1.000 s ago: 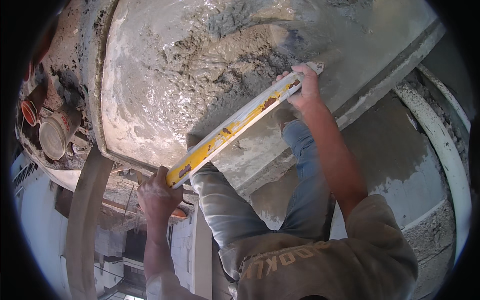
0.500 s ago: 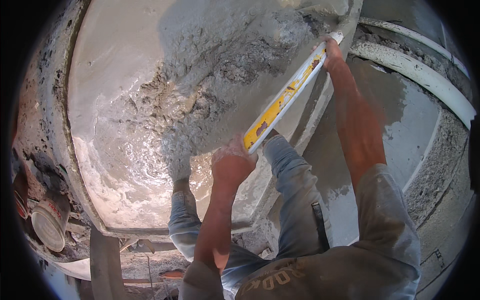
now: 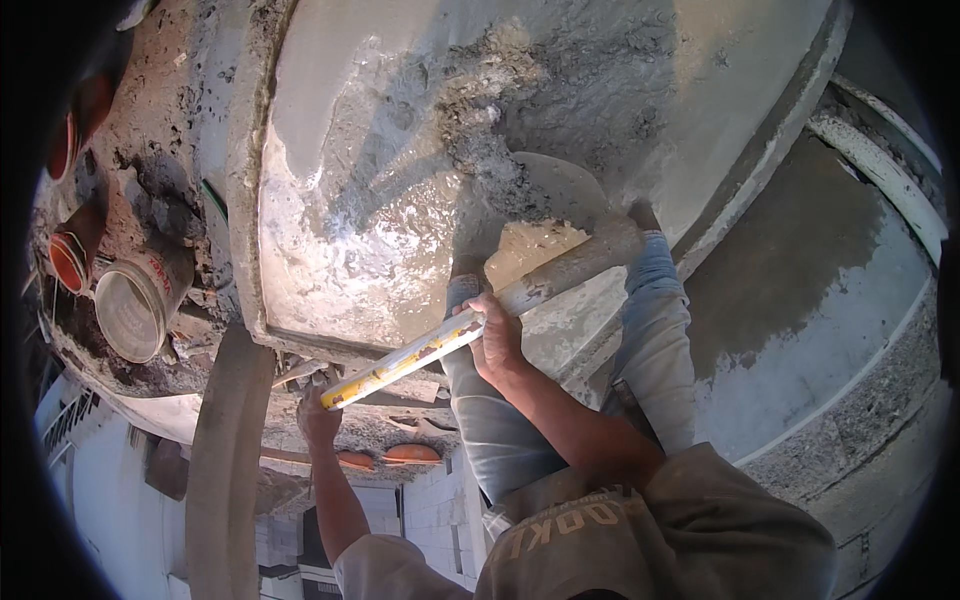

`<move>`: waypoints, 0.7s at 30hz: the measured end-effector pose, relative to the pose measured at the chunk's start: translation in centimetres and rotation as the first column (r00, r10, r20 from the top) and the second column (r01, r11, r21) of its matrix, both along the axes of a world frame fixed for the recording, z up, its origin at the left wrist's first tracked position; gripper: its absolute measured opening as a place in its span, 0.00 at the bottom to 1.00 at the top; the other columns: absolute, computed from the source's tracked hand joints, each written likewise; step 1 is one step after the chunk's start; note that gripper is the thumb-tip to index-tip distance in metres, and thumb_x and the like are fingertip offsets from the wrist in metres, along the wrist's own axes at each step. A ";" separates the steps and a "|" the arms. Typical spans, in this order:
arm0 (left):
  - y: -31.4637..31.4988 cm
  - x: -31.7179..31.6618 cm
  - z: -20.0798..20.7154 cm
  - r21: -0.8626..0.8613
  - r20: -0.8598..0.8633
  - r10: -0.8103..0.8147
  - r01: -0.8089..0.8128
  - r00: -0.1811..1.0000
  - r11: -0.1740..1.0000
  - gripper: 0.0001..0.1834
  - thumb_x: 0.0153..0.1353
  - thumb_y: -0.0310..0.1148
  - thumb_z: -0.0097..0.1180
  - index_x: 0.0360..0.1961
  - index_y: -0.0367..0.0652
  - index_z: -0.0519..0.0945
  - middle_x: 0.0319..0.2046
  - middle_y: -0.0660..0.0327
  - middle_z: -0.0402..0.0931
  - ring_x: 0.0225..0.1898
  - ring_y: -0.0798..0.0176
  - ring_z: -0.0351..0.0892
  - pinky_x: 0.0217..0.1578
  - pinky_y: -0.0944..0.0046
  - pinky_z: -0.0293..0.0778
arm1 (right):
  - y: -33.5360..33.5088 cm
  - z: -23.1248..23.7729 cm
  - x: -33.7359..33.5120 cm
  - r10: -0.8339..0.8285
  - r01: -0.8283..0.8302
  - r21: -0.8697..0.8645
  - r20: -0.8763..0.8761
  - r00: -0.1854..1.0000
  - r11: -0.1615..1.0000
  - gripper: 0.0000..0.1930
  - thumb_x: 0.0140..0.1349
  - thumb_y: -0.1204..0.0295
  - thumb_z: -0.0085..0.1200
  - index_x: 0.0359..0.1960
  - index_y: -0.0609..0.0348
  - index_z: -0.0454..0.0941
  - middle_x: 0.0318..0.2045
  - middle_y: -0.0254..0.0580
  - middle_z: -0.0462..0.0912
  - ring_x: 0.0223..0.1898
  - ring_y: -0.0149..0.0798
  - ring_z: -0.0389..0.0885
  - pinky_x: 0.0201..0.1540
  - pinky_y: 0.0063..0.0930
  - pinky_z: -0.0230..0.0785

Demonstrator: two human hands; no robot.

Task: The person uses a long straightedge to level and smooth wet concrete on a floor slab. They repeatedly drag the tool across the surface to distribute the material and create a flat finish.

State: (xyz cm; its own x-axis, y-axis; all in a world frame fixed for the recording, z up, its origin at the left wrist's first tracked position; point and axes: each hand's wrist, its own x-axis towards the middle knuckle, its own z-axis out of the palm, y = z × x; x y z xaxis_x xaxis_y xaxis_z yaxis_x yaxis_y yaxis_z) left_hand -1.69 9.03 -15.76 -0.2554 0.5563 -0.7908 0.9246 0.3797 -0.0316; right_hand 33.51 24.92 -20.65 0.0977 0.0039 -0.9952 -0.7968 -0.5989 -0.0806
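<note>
Yellow-white pole (image 3: 408,356) grasped by my left fingers (image 3: 313,403) and right fingers (image 3: 491,313), I'm seemingly working wet mortar (image 3: 410,235), needing steady leverage next.

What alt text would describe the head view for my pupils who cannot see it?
A person's left hand and right hand grip a long bar with worn white and yellow paint, the left at its lower end, the right about midway. Beyond lies wet grey cement; a dirty bucket is at picture left.

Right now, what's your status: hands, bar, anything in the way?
Left hand on the bar, yellow-marked end. Right hand holding near its middle. Bar slanted, far part grey. Possibly in the way: the person's legs, close by.
</note>
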 end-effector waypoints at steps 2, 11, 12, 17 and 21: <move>-3.9 -0.5 7.3 -0.025 -0.030 -0.032 0.031 0.999 0.999 0.15 0.48 0.35 0.67 0.34 0.44 0.76 0.28 0.54 0.77 0.36 0.43 0.78 0.39 0.44 0.72 | -2.3 3.2 -0.9 0.138 -0.142 -0.029 -0.120 0.983 0.989 0.11 0.56 0.69 0.57 0.36 0.61 0.71 0.32 0.45 0.75 0.36 0.44 0.80 0.46 0.42 0.73; 19.3 23.3 18.2 -0.070 -0.312 -0.071 0.052 0.947 0.996 0.12 0.40 0.31 0.65 0.27 0.45 0.74 0.18 0.52 0.76 0.21 0.45 0.80 0.23 0.49 0.74 | 17.1 -10.0 7.1 0.301 -0.271 0.131 -0.393 0.869 0.954 0.12 0.53 0.69 0.54 0.36 0.58 0.67 0.30 0.47 0.71 0.31 0.48 0.76 0.40 0.51 0.74; 21.7 25.7 17.4 -0.057 -0.319 -0.044 0.028 0.947 0.998 0.12 0.41 0.31 0.65 0.27 0.45 0.74 0.17 0.52 0.76 0.21 0.45 0.79 0.23 0.49 0.74 | 20.3 -10.2 9.8 0.273 -0.234 0.147 -0.377 0.885 0.961 0.12 0.53 0.69 0.54 0.36 0.58 0.66 0.31 0.47 0.70 0.33 0.49 0.76 0.42 0.52 0.74; 30.1 37.2 10.7 0.167 -0.127 -0.071 0.092 0.989 0.982 0.12 0.42 0.32 0.64 0.28 0.45 0.75 0.19 0.53 0.77 0.21 0.46 0.79 0.24 0.50 0.74 | 31.6 -10.8 27.8 0.229 -0.181 0.228 -0.207 0.951 0.957 0.13 0.51 0.70 0.54 0.35 0.59 0.66 0.33 0.46 0.68 0.36 0.50 0.73 0.48 0.56 0.71; 33.0 45.2 3.4 0.279 0.074 -0.054 0.032 0.996 0.960 0.11 0.44 0.33 0.64 0.29 0.46 0.76 0.20 0.53 0.77 0.23 0.47 0.79 0.24 0.51 0.74 | 37.3 -11.3 40.9 0.203 -0.179 0.287 -0.056 0.978 0.941 0.10 0.53 0.71 0.53 0.32 0.60 0.66 0.29 0.43 0.68 0.32 0.46 0.71 0.51 0.51 0.70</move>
State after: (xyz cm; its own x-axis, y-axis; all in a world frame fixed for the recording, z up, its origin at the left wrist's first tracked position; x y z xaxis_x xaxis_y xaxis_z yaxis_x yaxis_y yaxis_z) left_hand 43.55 42.03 -12.33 -0.1684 0.7656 -0.6209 0.9354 0.3228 0.1443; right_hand 74.44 62.20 -31.90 -0.0151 0.2929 -0.9560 -0.6809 -0.7032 -0.2047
